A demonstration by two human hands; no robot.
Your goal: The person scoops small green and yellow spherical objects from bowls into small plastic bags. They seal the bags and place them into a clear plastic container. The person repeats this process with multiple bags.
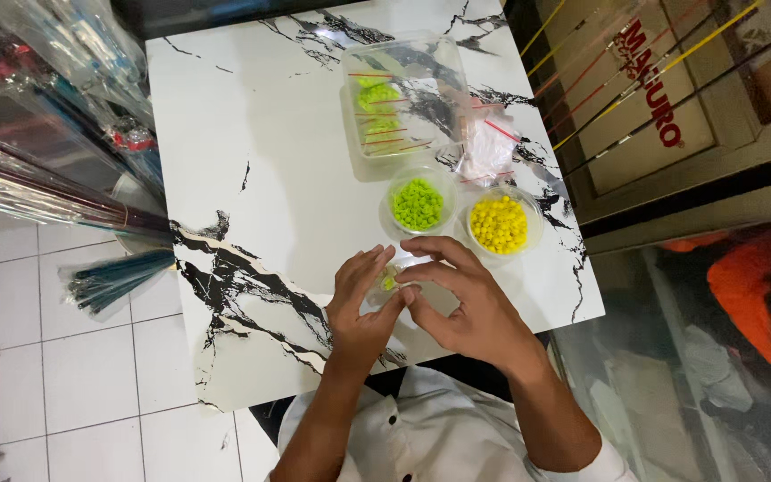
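**Hands pinching small green bead piece over marble table**

Left hand (360,303) and right hand (461,299) meeting fingertip to fingertip above near edge of white black-veined marble tabletop (252,178). Both partly curled, thumb and forefinger closed on small yellow-green bead piece (389,283); other fingers fanned loose. What else sits in the pinch: cannot tell, too small and half hidden.

Just beyond the hands: round clear plastic cup of green beads (418,203), beside it round clear plastic cup of yellow beads (499,223). Farther back: clear rectangular plastic tub (403,94) holding thin red sticks with green beads, small clear plastic bag (487,143) touching its right side. Bundles of long wrapped rods (37,187) at left, off the table.

Judged for doing it well: keep pinch light, tiny piece likely slippery. Work low over tabletop so a drop stays findable. Keep wrists clear of both cups, close enough to knock. Brace fingertips against each other for steadiness.
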